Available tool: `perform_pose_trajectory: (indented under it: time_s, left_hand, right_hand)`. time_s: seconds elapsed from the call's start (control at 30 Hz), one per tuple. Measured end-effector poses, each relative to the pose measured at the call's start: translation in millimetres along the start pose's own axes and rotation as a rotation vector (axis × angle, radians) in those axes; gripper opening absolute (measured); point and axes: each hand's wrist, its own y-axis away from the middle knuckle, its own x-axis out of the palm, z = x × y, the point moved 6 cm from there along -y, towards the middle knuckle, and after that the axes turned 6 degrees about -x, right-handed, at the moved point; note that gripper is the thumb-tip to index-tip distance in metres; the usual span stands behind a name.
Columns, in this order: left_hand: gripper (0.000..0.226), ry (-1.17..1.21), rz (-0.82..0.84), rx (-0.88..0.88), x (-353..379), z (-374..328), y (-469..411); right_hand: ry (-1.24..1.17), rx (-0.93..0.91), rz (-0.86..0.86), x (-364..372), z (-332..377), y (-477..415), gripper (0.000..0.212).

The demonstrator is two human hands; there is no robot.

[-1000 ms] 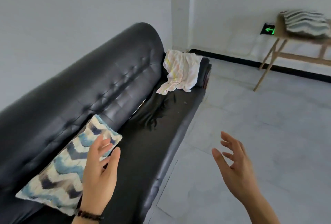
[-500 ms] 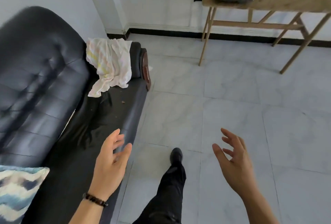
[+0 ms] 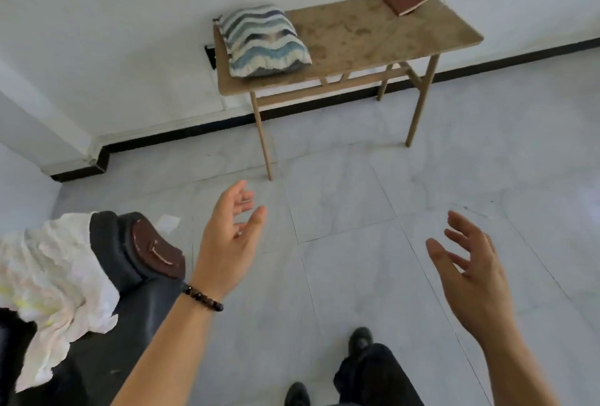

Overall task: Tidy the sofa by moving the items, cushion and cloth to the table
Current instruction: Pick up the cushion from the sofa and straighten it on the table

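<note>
A white crumpled cloth (image 3: 55, 288) hangs over the armrest of the black sofa (image 3: 130, 276) at the lower left. My left hand (image 3: 230, 240) is raised to the right of that armrest, fingers apart and holding nothing. My right hand (image 3: 474, 276) hovers over the floor at the right, also spread and empty. Ahead stands the wooden table (image 3: 363, 39) against the wall. A blue and white wavy cushion (image 3: 263, 40) lies on its left end and a brown book (image 3: 406, 1) on its far right corner.
Grey floor tiles (image 3: 341, 198) stretch between the sofa and the table. A small white scrap (image 3: 168, 221) lies on the floor beside the armrest. My legs and dark shoes (image 3: 358, 340) show at the bottom. A black skirting runs along the white wall.
The view has swung right from the sofa to the table. The cushion on the sofa has left the frame. Both hands stay empty; the left hand has risen past the armrest.
</note>
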Motion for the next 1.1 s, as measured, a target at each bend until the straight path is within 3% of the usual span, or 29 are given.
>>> perform_pose_trajectory:
  time_s: [0.13,0.27,0.37,0.57,0.87,1.1]
  left_hand:
    - [0.049,-0.022,0.041,0.045,81,-35,-105]
    - [0.049,-0.046,0.030,-0.019,161,-59,-195]
    - [0.050,-0.061,0.017,-0.013,191,-95,-248]
    - [0.057,-0.036,-0.127,-0.030,191,-141,-339]
    - [0.054,-0.001,-0.243,-0.125,205,-105,-483]
    - [0.051,0.080,-0.340,-0.169,186,-110,-621]
  right_hand:
    - [-0.031,0.050,-0.087,-7,-40,-108,0.047]
    - [0.005,0.087,-0.010,-3,-73,-235,0.052]
    - [0.007,0.031,0.054,1,-57,-331,0.051]
    - [-0.012,-0.145,0.198,31,5,-489,0.050]
    - [0.012,-0.208,0.355,126,15,-637,0.048]
    - [0.118,-0.307,0.448,198,74,-767,0.053]
